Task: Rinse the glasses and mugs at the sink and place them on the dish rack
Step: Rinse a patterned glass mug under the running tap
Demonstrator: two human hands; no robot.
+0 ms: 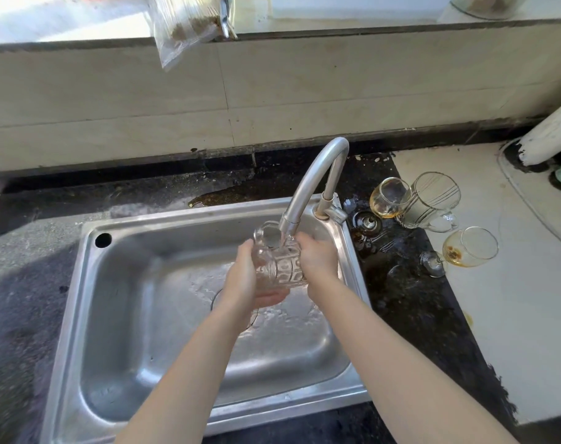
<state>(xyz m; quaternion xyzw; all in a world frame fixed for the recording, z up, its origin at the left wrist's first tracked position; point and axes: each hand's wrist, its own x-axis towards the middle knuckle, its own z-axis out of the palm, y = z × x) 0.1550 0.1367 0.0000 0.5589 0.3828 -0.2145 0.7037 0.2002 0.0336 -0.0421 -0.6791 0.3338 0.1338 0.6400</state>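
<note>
A clear patterned glass mug [280, 264] is held over the steel sink [119, 315], tilted with its mouth toward the tap's outlet. My left hand [244, 280] cups its left side and base. My right hand [316, 262] grips its right side. Water runs from the curved tap [317, 177] into the mug. To the right of the sink, on the counter, lie two stained stemmed glasses [386, 197] [469, 246] and a striped glass mug [431, 200], all on their sides.
A wet dark counter [410, 299] lies right of the sink, with a pale mat [512, 315] beyond it. A white pipe [551, 136] slants at the far right. A plastic bag [180, 27] hangs over the tiled ledge behind. No dish rack is in view.
</note>
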